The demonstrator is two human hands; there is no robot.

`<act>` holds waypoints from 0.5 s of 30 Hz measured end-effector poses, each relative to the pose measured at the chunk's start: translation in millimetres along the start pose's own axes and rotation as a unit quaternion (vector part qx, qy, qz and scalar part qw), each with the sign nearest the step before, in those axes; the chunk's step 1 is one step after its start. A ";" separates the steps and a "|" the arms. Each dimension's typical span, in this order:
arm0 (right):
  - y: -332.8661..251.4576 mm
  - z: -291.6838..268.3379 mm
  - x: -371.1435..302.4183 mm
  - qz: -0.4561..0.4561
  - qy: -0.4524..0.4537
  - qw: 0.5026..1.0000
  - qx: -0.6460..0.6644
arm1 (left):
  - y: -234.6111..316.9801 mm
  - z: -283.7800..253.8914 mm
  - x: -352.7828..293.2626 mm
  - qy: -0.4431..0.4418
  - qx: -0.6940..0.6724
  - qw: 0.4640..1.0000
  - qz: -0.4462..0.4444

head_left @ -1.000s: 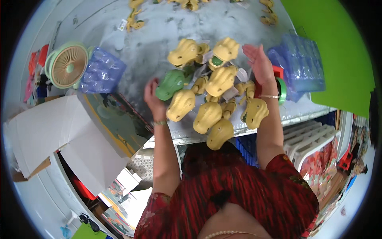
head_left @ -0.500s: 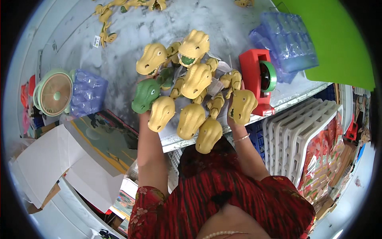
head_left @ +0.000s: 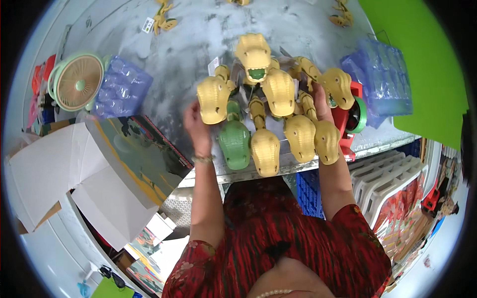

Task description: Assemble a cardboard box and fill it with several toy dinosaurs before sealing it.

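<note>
A bunch of toy dinosaurs, most tan and one green dinosaur, is gathered at the table's near edge, heads toward me. One head at the top gapes, showing green inside. My left hand cups the bunch's left side, its fingers curled in beside a tan head. On the opposite side, my right hand grips among the toys, partly hidden behind the rightmost head. Segmented bodies and white tags show between the heads. Where the bodies rest cannot be made out.
A red tape dispenser and blue plastic packaging lie right. Left are a small fan, more blue packaging and an open printed carton. White crates stand below the table at right. More toys lie farther back.
The bunch and both hands have shifted right in view. The heads have spread and rearranged, with the green one now lower. My left hand has come into sight from behind the toys.
</note>
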State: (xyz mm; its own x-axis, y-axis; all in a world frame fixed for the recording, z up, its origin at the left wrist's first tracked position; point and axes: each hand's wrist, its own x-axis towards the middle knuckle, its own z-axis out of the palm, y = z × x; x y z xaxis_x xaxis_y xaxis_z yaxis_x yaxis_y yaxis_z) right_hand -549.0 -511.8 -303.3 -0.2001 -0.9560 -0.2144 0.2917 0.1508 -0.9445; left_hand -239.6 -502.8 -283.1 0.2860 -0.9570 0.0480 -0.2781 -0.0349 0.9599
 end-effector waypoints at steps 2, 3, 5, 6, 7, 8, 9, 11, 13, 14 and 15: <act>-35.3 45.5 -13.0 -0.013 -0.008 0.998 0.065 | 43.7 -11.4 35.9 0.041 -0.108 0.993 -0.016; -36.9 48.8 -12.5 -0.020 -0.025 0.996 0.087 | 62.4 -14.7 54.5 0.037 -0.169 0.985 -0.017; -44.1 51.0 -17.4 -0.028 -0.050 0.991 0.119 | 111.8 -11.8 82.1 -0.081 -0.190 0.978 0.006; -42.0 48.5 -15.7 -0.025 -0.053 0.992 0.116 | 127.9 -6.7 92.3 -0.147 -0.181 0.971 0.050; -42.4 47.3 -14.4 -0.024 -0.055 0.990 0.127 | 147.0 -3.9 98.5 -0.209 -0.168 0.958 0.097; -41.3 46.1 -12.5 -0.022 -0.057 0.988 0.140 | 166.1 1.9 100.6 -0.260 -0.109 0.951 0.130; -41.4 45.5 -11.3 -0.020 -0.062 0.988 0.139 | 179.4 9.7 100.3 -0.309 -0.049 0.936 0.161; -38.0 46.2 -8.4 -0.002 -0.047 0.994 0.101 | 184.2 24.0 100.9 -0.396 0.053 0.898 0.188; -34.0 44.9 -5.6 -0.007 -0.056 0.989 0.134 | 184.3 31.3 98.9 -0.482 0.151 0.836 0.214; -32.8 45.0 -4.0 -0.012 -0.062 0.984 0.167 | 178.6 32.6 93.9 -0.479 0.155 0.840 0.202; -33.2 45.6 -2.4 -0.017 -0.052 0.988 0.144 | 172.8 35.3 88.9 -0.480 0.158 0.842 0.191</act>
State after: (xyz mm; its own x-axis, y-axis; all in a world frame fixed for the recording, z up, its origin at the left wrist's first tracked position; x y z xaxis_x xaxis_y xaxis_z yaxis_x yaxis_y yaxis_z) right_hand -515.6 -526.0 -260.1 -0.1226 -0.9821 -0.1429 0.5436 0.0540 -0.8376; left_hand -294.6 -604.1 -122.7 -0.7097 -0.7025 -0.0537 -0.4551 0.3989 0.7961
